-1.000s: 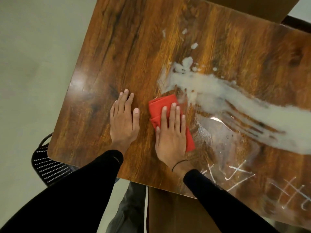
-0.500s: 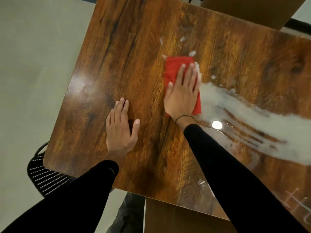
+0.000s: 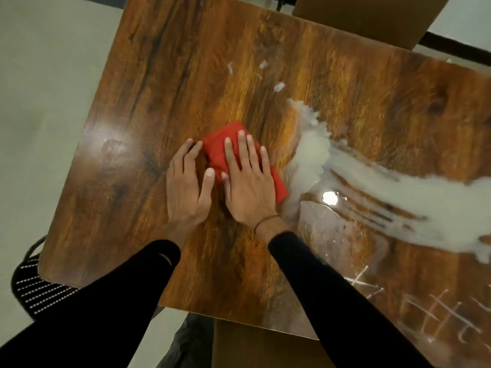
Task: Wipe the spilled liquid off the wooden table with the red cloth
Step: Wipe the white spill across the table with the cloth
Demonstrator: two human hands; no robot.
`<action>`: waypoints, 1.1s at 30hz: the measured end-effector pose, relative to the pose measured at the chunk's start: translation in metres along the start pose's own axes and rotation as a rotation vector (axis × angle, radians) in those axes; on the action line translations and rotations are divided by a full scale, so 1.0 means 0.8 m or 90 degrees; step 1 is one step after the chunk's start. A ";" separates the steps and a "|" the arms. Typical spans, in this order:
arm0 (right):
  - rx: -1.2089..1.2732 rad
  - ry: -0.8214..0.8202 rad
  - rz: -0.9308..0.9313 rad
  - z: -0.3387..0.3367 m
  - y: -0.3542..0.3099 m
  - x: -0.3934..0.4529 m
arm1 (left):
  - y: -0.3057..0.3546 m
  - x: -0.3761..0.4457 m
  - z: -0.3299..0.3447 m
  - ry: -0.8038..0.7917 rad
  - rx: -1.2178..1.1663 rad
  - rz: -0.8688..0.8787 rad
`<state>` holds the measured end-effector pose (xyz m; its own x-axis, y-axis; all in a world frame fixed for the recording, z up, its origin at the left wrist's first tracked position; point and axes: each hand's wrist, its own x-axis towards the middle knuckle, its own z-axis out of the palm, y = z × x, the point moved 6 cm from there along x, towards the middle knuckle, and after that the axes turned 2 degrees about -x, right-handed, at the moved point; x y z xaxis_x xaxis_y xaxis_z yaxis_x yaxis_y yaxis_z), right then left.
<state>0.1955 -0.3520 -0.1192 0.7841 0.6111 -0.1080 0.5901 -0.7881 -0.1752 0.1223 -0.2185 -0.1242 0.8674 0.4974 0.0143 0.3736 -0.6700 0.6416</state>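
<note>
A folded red cloth (image 3: 216,150) lies on the wooden table (image 3: 170,75) near its middle. My right hand (image 3: 247,181) presses flat on the cloth with straight fingers. My left hand (image 3: 187,181) lies flat on the wood just left of it, fingertips touching the cloth's left edge. A broad white smear of spilled liquid (image 3: 372,187) runs from right of the cloth to the table's right side. Small white drops (image 3: 279,86) sit farther back.
A black perforated chair (image 3: 34,288) stands at the table's near left corner. A brown cardboard box (image 3: 366,14) sits beyond the far edge, and another brown box (image 3: 255,346) lies below the near edge. White scratch-like marks (image 3: 438,314) show at the near right.
My right hand slid the cloth forward to the drops, then pulled it back toward me and left. It now lies beside my left hand, which stayed flat on the wood.
</note>
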 end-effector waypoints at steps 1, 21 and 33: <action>-0.001 0.009 0.025 -0.005 0.012 0.021 | -0.001 -0.002 0.003 0.001 0.008 -0.008; 0.006 0.013 0.000 -0.009 0.030 0.030 | 0.013 -0.001 0.009 -0.035 0.158 -0.011; 0.001 0.020 0.117 -0.008 0.049 0.004 | 0.008 0.004 0.011 -0.030 0.230 -0.049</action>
<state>0.2223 -0.3819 -0.1202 0.8842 0.4545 -0.1074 0.4364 -0.8860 -0.1567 0.1304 -0.2266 -0.1269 0.8436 0.5332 -0.0640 0.5225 -0.7875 0.3267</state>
